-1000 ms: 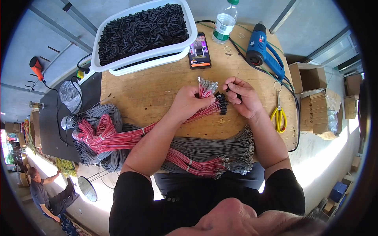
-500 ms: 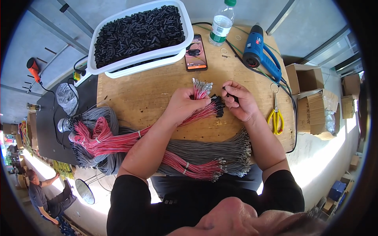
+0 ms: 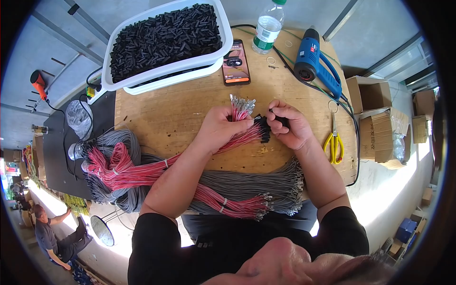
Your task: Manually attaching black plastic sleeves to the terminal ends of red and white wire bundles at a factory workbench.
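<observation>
My left hand (image 3: 219, 129) is closed around a bundle of red wires (image 3: 240, 114), whose silvery metal terminals fan out above the fist. Beside its thumb, more of the red wires end in short black tubes (image 3: 262, 130) that lie over the wooden table. Just to the right, my right hand (image 3: 293, 127) is curled with several loose black tube pieces (image 3: 283, 121) in its fingers. Its thumb and index finger pinch close to the wire ends; the exact contact is too small to tell. Red and grey wire bundles (image 3: 237, 183) stretch across the table's near side under my forearms.
A white tub (image 3: 108, 76) full of black tube pieces stands at the back left. Behind my hands are a phone (image 3: 236, 64) and a water bottle (image 3: 267, 31). A blue heat gun (image 3: 308, 57) and yellow-handled scissors (image 3: 334, 145) lie on the right. Someone (image 3: 52, 232) sits far left.
My right fingers have shifted slightly around the black tubes, and a wire tip now shows beside the left thumb. The left hand keeps its hold. The whole view has moved a little.
</observation>
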`<action>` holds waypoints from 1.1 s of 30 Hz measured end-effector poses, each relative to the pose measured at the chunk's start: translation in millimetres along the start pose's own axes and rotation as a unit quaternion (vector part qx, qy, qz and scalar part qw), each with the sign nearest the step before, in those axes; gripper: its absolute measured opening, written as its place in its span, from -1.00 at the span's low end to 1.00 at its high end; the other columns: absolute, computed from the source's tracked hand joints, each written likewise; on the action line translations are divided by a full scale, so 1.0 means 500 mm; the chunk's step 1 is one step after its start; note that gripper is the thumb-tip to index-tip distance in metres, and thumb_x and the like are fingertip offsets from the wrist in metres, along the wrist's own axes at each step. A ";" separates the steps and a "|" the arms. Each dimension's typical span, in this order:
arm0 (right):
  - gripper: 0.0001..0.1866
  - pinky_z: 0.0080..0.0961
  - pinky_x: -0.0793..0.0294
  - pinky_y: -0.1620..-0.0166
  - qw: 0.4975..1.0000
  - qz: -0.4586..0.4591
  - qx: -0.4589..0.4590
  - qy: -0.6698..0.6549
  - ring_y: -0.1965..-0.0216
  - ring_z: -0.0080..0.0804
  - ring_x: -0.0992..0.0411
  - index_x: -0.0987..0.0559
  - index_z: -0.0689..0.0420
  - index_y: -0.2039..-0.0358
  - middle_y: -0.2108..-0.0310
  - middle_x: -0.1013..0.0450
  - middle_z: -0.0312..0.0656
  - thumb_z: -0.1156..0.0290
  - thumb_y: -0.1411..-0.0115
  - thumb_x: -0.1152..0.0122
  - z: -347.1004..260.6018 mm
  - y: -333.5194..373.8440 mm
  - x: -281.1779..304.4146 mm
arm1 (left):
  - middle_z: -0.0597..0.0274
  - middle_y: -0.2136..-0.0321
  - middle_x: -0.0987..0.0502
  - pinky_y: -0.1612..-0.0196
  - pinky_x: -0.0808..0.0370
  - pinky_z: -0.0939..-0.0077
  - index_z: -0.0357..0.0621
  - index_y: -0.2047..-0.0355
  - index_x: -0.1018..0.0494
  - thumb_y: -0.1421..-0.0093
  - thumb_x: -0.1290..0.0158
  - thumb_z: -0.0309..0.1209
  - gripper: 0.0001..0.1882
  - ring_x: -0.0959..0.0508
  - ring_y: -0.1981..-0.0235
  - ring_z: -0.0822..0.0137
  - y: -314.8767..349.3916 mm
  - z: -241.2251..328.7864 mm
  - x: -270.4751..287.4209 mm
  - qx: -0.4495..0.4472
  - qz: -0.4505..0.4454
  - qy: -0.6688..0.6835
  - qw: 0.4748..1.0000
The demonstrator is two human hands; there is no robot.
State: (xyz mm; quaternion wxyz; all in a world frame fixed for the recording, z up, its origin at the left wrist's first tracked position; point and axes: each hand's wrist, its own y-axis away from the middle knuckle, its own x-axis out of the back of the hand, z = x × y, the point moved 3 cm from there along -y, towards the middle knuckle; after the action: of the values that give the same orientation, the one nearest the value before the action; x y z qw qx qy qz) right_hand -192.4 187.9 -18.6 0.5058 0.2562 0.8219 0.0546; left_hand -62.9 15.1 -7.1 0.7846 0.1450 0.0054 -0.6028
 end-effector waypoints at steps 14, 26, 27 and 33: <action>-0.85 -0.78 -0.11 0.55 0.996 0.005 0.037 0.082 0.55 -0.68 -0.23 -0.54 0.23 0.15 0.30 -0.56 -0.12 0.59 -0.26 -0.21 0.007 -0.004 -0.002 | 0.28 0.48 -0.58 0.32 -0.45 0.59 -0.32 0.29 -0.58 -0.16 -0.26 -0.51 -0.85 -0.52 0.46 0.50 -0.005 0.001 0.003 0.003 0.001 0.019 1.000; -0.84 -0.79 -0.13 0.51 0.974 0.059 0.122 0.180 0.55 -0.73 -0.23 -0.61 0.24 0.18 0.38 -0.53 -0.23 0.64 -0.21 -0.29 0.021 0.001 -0.013 | 0.34 0.48 -0.57 0.36 -0.42 0.63 -0.29 0.31 -0.58 -0.17 -0.25 -0.50 -0.88 -0.49 0.47 0.56 -0.002 -0.002 0.004 -0.018 0.013 0.035 0.999; -0.85 -0.78 -0.15 0.50 0.972 0.056 0.127 0.189 0.54 -0.73 -0.26 -0.61 0.25 0.19 0.44 -0.50 -0.30 0.66 -0.21 -0.29 0.020 0.003 -0.017 | 0.34 0.47 -0.58 0.36 -0.43 0.63 -0.29 0.31 -0.58 -0.17 -0.25 -0.50 -0.88 -0.50 0.47 0.56 -0.001 -0.001 0.005 -0.014 0.018 0.025 0.999; -0.85 -0.76 -0.14 0.49 0.963 0.062 0.148 0.217 0.55 -0.74 -0.24 -0.61 0.26 0.22 0.48 -0.46 -0.36 0.68 -0.19 -0.29 0.022 0.003 -0.025 | 0.33 0.47 -0.58 0.36 -0.43 0.63 -0.29 0.31 -0.59 -0.16 -0.25 -0.51 -0.88 -0.50 0.47 0.56 -0.003 0.000 0.005 -0.013 0.023 0.014 1.000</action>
State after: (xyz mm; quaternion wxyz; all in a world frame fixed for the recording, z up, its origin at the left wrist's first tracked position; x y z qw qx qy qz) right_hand -177.7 181.4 -13.3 0.2671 0.3613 0.8932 0.0177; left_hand -63.9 12.5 -7.9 0.7996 0.1437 0.0209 -0.5827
